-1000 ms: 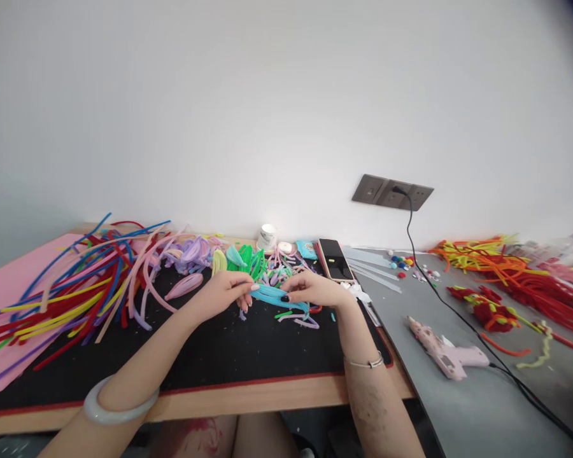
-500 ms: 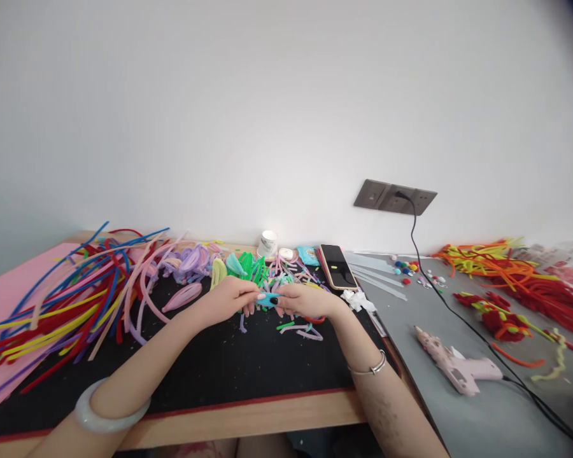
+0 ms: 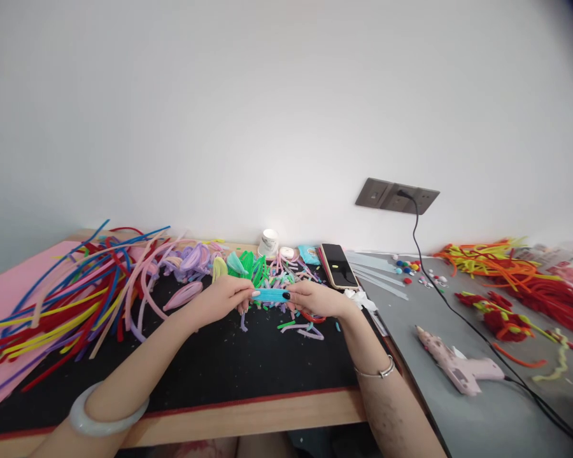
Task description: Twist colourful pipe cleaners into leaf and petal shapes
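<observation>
Between my two hands a short flat blue piece (image 3: 270, 295) is held level above the black mat (image 3: 248, 375). My left hand (image 3: 232, 296) pinches its left end, and the fingers of my right hand (image 3: 306, 299) close on its right end. Behind and below my hands lie many small cut pieces of fuzzy stems (image 3: 305, 331) in mixed colours. Bent green stems (image 3: 254, 268) and yellow ones (image 3: 219, 268) sit just behind my left hand.
Long coloured stems (image 3: 76, 305) spread across the left. A paper cup (image 3: 268, 243) and a phone (image 3: 339, 266) stand and lie at the back. On the grey surface at right are a pink glue gun (image 3: 458, 362), its cord, and red and orange stems (image 3: 544, 299).
My hands have moved apart, my right hand shifting to the right. More of the blue piece shows between them.
</observation>
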`<state>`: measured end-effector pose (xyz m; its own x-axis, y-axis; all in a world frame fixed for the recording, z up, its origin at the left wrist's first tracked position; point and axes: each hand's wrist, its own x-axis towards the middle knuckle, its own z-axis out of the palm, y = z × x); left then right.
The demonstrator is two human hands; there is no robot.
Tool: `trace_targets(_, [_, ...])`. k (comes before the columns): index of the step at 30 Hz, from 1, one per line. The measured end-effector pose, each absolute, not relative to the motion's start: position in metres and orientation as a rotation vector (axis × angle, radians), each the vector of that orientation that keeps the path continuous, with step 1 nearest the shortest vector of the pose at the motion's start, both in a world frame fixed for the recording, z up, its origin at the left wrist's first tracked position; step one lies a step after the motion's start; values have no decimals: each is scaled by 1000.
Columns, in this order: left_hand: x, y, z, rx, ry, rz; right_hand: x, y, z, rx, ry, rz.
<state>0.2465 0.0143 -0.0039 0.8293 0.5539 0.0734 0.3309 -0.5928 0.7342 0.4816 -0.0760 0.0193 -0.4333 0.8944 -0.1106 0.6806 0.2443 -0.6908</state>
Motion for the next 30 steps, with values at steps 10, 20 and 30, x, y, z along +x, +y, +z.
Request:
trace_targets(10, [256, -6, 19, 2551, 588, 145, 465, -79, 21, -1496, -2311, 903])
trace_targets(20, [256, -6, 1, 2134, 458, -119, 463, -81, 18, -1490, -2374, 943])
trace_targets(30, [249, -6, -6, 2002, 536, 46, 466, -81, 23, -1467, -2326, 1010])
